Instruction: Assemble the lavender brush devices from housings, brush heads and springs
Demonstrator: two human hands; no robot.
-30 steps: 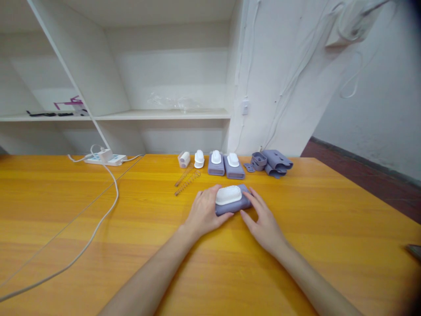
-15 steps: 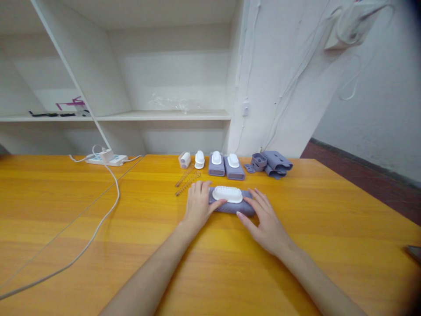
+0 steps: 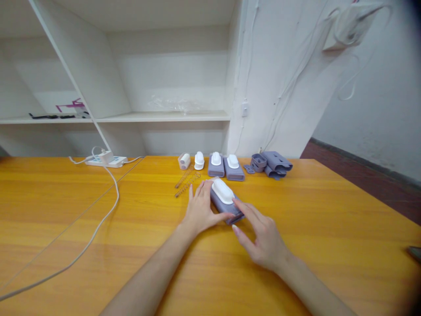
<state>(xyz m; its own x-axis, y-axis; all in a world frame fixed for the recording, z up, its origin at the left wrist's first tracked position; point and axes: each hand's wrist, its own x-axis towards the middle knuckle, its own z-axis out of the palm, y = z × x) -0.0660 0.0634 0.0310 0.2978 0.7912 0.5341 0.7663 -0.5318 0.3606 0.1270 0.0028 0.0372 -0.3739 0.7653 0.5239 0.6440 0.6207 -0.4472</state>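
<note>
A lilac block with a white ribbed cap lies on the orange table, turned diagonally. My left hand rests flat against its left side, fingers stretched out. My right hand touches the block's near right end with its fingertips, fingers apart. Neither hand grips it.
Along the table's back edge stand two more capped lilac blocks, two small white pieces, lilac shells and two springs. A white power strip with a long cable lies at the left. White shelves stand behind.
The block has been turned from lying crosswise to pointing diagonally away. My right hand slid to its near end, and my left hand stayed at its left side.
</note>
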